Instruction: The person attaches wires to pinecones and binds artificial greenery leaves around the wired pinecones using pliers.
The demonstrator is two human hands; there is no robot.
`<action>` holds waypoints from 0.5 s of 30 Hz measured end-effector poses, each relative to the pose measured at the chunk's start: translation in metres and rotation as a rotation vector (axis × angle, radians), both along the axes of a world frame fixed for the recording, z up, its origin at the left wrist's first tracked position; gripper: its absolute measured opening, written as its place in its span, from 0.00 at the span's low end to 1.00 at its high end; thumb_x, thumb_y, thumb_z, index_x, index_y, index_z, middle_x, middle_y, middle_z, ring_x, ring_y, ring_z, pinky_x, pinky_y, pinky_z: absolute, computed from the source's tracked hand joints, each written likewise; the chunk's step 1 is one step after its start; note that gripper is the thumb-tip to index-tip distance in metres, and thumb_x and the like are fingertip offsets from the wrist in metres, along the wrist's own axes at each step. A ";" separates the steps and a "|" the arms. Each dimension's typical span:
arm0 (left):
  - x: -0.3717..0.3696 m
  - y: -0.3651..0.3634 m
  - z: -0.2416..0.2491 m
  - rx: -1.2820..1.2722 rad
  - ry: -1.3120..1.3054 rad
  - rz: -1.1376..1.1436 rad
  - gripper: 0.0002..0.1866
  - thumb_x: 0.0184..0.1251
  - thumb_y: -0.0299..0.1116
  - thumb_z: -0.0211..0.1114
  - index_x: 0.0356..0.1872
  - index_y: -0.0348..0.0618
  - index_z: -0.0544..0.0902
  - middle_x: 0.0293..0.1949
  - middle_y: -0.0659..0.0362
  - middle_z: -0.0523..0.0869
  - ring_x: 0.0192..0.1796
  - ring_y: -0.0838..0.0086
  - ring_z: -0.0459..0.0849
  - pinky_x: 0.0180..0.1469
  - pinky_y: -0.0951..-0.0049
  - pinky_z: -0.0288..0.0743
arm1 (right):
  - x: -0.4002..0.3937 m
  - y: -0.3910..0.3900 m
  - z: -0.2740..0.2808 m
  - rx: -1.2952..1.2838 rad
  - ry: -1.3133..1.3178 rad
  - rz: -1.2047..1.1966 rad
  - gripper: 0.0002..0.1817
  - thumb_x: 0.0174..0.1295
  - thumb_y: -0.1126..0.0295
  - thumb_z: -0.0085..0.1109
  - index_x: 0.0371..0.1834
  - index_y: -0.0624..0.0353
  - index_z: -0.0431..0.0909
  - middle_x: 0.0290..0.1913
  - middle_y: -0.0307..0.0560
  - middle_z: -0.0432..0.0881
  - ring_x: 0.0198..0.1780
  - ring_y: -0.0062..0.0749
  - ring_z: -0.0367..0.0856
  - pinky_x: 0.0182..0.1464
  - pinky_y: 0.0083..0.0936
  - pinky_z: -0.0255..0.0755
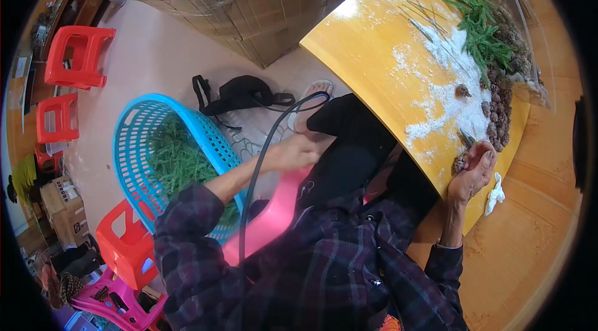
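My left hand (293, 153) is closed over my lap, beside the pink plastic stool (271, 219); anything inside its fingers is hidden. At the table's near edge my right hand (474, 172) is curled, with a small brown pine cone (459, 163) against its inner side, seemingly held. Just above that hand lies a narrow tool (467, 138), partly covered and too small to name. White, snow-like powder (458, 57) spreads over the yellow table (364, 51). Brown pine cones (498, 107) are piled along its right part, below green artificial pine sprigs (476, 19).
A blue basket (134, 156) of green sprigs (177, 156) stands left of me. Beyond is a large cardboard box (249, 26) with more greenery. A black bag (243, 94) lies on the floor; a dark cable (261, 150) crosses near my left arm. Red stools (78, 57) stand farther left.
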State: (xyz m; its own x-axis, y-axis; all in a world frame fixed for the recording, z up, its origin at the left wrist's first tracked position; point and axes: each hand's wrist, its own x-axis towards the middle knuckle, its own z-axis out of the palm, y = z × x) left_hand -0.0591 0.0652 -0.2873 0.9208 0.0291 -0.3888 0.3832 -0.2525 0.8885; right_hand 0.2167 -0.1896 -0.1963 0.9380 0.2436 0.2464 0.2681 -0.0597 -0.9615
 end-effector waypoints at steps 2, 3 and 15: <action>-0.031 0.011 -0.084 0.320 -0.110 -0.053 0.14 0.59 0.36 0.54 0.22 0.36 0.79 0.25 0.46 0.83 0.27 0.52 0.81 0.33 0.56 0.73 | 0.000 -0.001 -0.001 -0.025 -0.004 0.008 0.15 0.74 0.59 0.42 0.45 0.58 0.73 0.33 0.37 0.71 0.31 0.15 0.64 0.29 0.12 0.55; -0.042 0.022 -0.102 0.480 0.050 -0.034 0.13 0.57 0.35 0.54 0.22 0.36 0.80 0.26 0.43 0.83 0.30 0.48 0.81 0.35 0.54 0.74 | 0.001 -0.003 -0.001 -0.044 -0.004 0.012 0.15 0.74 0.59 0.41 0.45 0.59 0.73 0.34 0.37 0.72 0.31 0.15 0.64 0.29 0.12 0.55; -0.114 0.165 -0.240 1.276 0.657 0.344 0.29 0.46 0.41 0.72 0.52 0.49 0.72 0.46 0.52 0.79 0.48 0.54 0.79 0.50 0.55 0.72 | -0.002 0.004 0.001 -0.230 -0.030 -0.065 0.14 0.73 0.59 0.41 0.41 0.57 0.72 0.31 0.36 0.70 0.30 0.16 0.62 0.30 0.13 0.53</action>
State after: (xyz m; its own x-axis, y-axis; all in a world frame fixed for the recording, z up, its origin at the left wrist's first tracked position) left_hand -0.1728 0.2301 -0.5271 0.4701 0.8409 -0.2681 0.8222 -0.5277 -0.2134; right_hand 0.2143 -0.1854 -0.1949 0.9467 0.2355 0.2199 0.2851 -0.2939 -0.9123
